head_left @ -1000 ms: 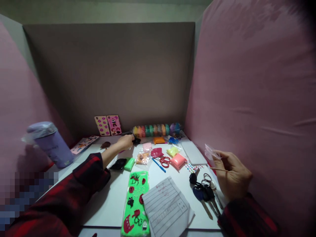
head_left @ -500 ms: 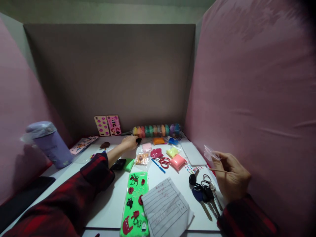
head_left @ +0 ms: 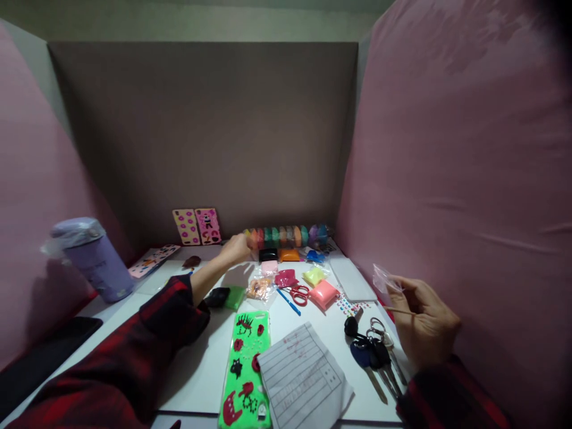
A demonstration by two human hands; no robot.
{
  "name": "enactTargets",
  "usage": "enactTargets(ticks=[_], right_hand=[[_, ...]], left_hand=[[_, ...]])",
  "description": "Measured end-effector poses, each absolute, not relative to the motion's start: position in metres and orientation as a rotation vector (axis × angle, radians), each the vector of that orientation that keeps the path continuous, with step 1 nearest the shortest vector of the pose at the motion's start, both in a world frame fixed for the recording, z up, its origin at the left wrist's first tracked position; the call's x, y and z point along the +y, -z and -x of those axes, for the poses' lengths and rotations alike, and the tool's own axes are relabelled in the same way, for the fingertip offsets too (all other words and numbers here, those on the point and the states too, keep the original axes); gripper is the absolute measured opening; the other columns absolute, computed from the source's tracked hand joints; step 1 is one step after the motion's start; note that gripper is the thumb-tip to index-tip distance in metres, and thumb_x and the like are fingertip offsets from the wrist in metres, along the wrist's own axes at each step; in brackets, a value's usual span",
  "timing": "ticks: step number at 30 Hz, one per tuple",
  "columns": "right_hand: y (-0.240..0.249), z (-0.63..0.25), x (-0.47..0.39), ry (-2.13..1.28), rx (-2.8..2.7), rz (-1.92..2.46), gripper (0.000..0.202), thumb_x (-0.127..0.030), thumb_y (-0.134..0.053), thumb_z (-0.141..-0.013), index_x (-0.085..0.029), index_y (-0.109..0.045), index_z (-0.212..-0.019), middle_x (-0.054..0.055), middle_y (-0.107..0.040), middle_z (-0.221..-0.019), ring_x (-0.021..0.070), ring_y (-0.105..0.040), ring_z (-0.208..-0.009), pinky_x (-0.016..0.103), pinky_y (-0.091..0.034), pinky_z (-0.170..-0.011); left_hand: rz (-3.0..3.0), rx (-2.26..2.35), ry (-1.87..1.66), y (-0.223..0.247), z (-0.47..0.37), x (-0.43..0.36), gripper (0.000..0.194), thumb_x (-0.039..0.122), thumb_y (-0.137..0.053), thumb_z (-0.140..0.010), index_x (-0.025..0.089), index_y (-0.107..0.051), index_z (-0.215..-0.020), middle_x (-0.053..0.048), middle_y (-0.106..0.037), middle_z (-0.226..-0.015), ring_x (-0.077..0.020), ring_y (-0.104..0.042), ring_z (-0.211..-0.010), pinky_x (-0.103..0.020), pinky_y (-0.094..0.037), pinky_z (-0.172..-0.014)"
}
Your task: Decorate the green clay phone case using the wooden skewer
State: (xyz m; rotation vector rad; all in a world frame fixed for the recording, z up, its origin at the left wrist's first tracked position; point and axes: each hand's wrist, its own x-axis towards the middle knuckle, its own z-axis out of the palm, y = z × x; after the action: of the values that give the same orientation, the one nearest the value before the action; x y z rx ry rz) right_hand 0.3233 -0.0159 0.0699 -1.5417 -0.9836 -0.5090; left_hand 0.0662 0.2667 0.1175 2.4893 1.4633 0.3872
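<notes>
My left hand [head_left: 236, 249] reaches to the back of the white table, its curled fingers at the left end of a wrapped row of colourful round tubs [head_left: 279, 236]; whether it grips them is hidden. Just right of it lies a black packet [head_left: 268, 255], beside an orange packet [head_left: 289, 255]. On the right, my right hand [head_left: 417, 316] is closed on a small clear plastic bag [head_left: 383, 279] and a thin wooden stick [head_left: 400, 310], above a bunch of keys [head_left: 373, 351]. A green decorated phone case [head_left: 245, 369] lies at the front, partly beside a lined paper [head_left: 306, 378].
A purple tumbler [head_left: 96, 262] stands at the left. Mid-table lie red scissors [head_left: 299, 295], a blue tool [head_left: 288, 302], a coral packet [head_left: 324, 294] and several other packets. Two decorated cases [head_left: 196, 226] lean on the back wall; a white slab [head_left: 351, 279] lies right.
My left hand has moved slightly up toward the row of tubs. The black packet that was at its fingertips now lies beside the orange one. My right hand keeps its hold.
</notes>
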Motion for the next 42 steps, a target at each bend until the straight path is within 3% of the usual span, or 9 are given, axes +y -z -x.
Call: enactTargets(ticks=[7, 16, 22, 31, 37, 42], right_hand=[[-0.073, -0.32, -0.017, 0.51, -0.974, 1.535, 0.02, -0.036, -0.059, -0.082, -0.018, -0.068, -0.084, 0.004, -0.066, -0.074, 0.0159, -0.059, -0.063, 0.026, -0.042, -0.06], [-0.069, -0.321, -0.017, 0.49, -0.974, 1.577, 0.022, -0.039, -0.059, -0.081, -0.019, -0.068, -0.085, 0.003, -0.065, -0.074, 0.0167, -0.059, -0.065, 0.026, -0.042, -0.059], [-0.067, -0.321, -0.015, 0.479, -0.968, 1.601, 0.025, -0.041, -0.057, -0.082, -0.019, -0.068, -0.085, 0.003, -0.065, -0.073, 0.0172, -0.059, -0.064, 0.027, -0.042, -0.059], [-0.067, -0.321, -0.015, 0.489, -0.978, 1.591, 0.024, -0.04, -0.059, -0.081, -0.018, -0.069, -0.085, 0.004, -0.066, -0.073, 0.0166, -0.06, -0.063, 0.026, -0.043, -0.059], [-0.068, -0.322, -0.015, 0.472, -1.006, 1.54, 0.02, -0.035, -0.059, -0.082, -0.017, -0.068, -0.086, 0.003, -0.064, -0.074, 0.0153, -0.058, -0.062, 0.027, -0.043, -0.059], [-0.068, -0.323, -0.013, 0.46, -1.024, 1.526, 0.017, -0.032, -0.059, -0.082, -0.017, -0.068, -0.086, 0.003, -0.063, -0.073, 0.0149, -0.057, -0.061, 0.027, -0.042, -0.056]], left_hand=[[-2.429, 1.833, -0.147, -0.142, -0.022, 0.296, 0.025, 0.031, -0.055, -0.087, 0.013, -0.059, -0.104, -0.007, -0.061, -0.104, -0.019, -0.06, -0.092, -0.039, -0.05, -0.079], [-2.504, 1.738, 0.102, -0.144, 0.008, 0.293, 0.027, 0.032, -0.055, -0.087, 0.012, -0.059, -0.104, -0.006, -0.061, -0.103, -0.0202, -0.06, -0.09, -0.037, -0.052, -0.077], [-2.557, 1.618, 0.245, -0.12, 0.013, 0.27, 0.022, 0.03, -0.056, -0.087, 0.012, -0.061, -0.097, -0.004, -0.063, -0.096, -0.0177, -0.061, -0.085, -0.035, -0.052, -0.074], [-2.642, 1.538, -0.043, -0.132, -0.006, 0.27, 0.023, 0.03, -0.056, -0.087, 0.012, -0.06, -0.1, -0.005, -0.062, -0.097, -0.018, -0.061, -0.086, -0.036, -0.052, -0.075], [-2.664, 1.276, -0.306, -0.133, -0.075, 0.259, 0.027, 0.028, -0.056, -0.087, 0.014, -0.057, -0.11, -0.007, -0.06, -0.108, -0.0195, -0.06, -0.094, -0.039, -0.05, -0.081], [-2.626, 1.097, -0.319, -0.117, -0.134, 0.246, 0.025, 0.029, -0.055, -0.088, 0.013, -0.058, -0.107, -0.006, -0.062, -0.1, -0.0169, -0.061, -0.085, -0.035, -0.052, -0.073]])
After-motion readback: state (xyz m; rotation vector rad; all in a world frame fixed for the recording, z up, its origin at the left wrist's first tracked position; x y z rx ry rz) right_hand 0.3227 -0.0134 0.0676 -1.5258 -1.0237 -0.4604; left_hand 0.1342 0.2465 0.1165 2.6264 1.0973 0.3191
